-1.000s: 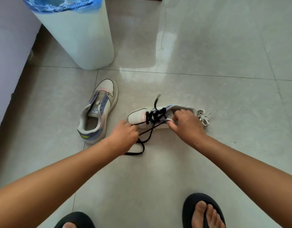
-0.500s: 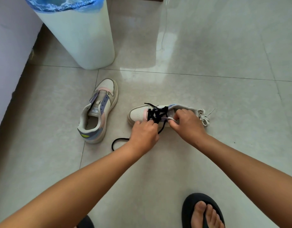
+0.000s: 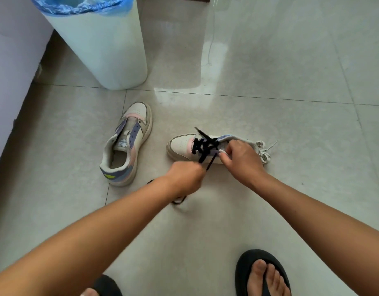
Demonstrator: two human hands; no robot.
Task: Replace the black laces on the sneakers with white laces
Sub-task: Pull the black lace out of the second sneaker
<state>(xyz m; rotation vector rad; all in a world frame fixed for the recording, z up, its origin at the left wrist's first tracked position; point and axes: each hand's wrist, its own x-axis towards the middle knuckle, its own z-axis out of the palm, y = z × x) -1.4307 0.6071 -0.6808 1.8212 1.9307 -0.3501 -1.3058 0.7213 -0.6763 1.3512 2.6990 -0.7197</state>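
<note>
Right hand [image 3: 242, 160] clamps the laced sneaker [image 3: 184, 146] at its collar, fingers curled over the tongue area, thumb and forefinger pinched at the near eyelet row. The shoe lies on the tile floor [image 3: 269, 116] with its toe pointing away from that hold, toward my left.

Left hand [image 3: 184, 178] is fisted just below and left of the right-hand hold, near side of the shoe. The black lace [image 3: 202, 146] runs taut from the eyelets straight down into this fist, so I read it as gripping the lace. One free lace tip pokes up past the toe-side eyelets. A slack loop of the same lace lies on the floor behind the left wrist, partly hidden by the forearm.

White laces [image 3: 264, 151] sit bunched on the floor just beyond the right hand, at the heel end, touching or nearly touching the shoe; I cannot tell which.

Second sneaker [image 3: 128, 146], unlaced, stands well left of the left fist, heel toward me. White bin [image 3: 103, 50] with a blue liner sits far beyond it. Black sandals on both feet at the bottom edge.
</note>
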